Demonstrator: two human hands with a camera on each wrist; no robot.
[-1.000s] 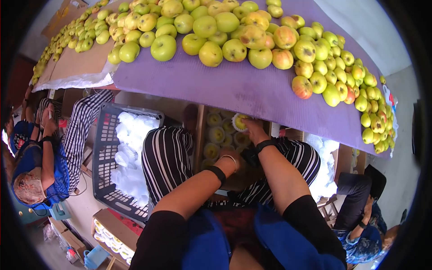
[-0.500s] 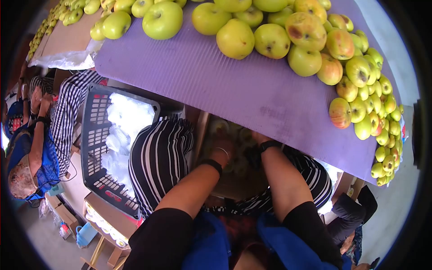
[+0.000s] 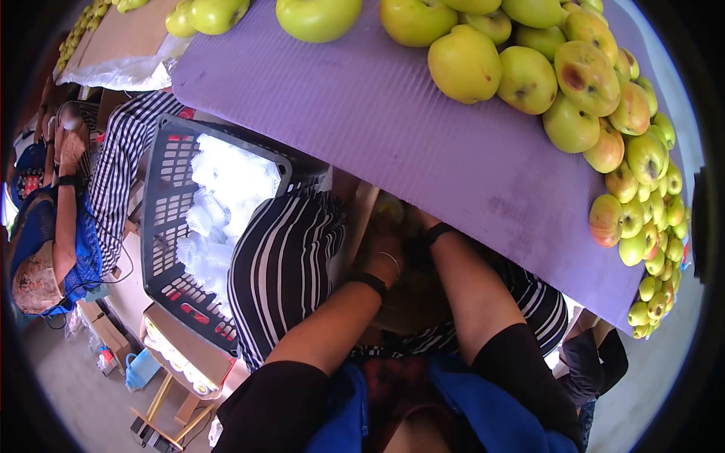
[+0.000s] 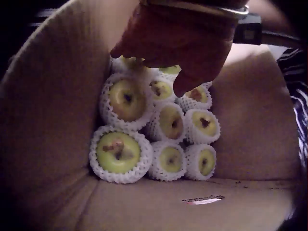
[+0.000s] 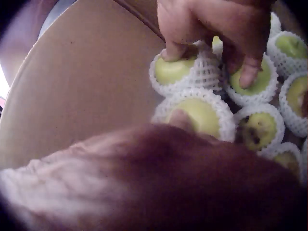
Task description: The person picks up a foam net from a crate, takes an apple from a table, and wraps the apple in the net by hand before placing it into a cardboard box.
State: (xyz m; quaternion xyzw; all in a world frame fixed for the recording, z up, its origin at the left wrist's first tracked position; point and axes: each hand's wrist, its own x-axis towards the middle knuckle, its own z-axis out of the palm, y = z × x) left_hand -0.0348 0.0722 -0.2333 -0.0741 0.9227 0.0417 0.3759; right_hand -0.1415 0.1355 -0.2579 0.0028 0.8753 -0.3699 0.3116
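We reach both hands down into a cardboard box (image 4: pixel 57 96) that sits under the purple table (image 3: pixel 423 151). The box holds green apples, each one in a white foam net so it does not get bumped. They stand close together in rows so they cannot roll.

Our right hand (image 5: pixel 216 29) is at the far end of the box. Its thumb presses on one netted apple (image 5: pixel 175 72) and a finger presses on the apple beside it (image 5: pixel 252 79). The fingers are bent and push down; they are not wrapped around either apple. It looks like we are pushing them snug against the box wall.

Our left hand (image 4: pixel 185 45) hangs over the row of wrapped apples (image 4: pixel 163 120). Its fingers are loose and a bit curled, and they hold nothing. One fingertip is just above an apple.

A basket of white foam nets (image 3: pixel 219 204) stands to our left, near at hand. Loose apples (image 3: pixel 529 75) lie on the table above.

One second ago our right hand held a netted apple up at the box edge. Now that hand is deep in the box, and our head has leaned in closer.
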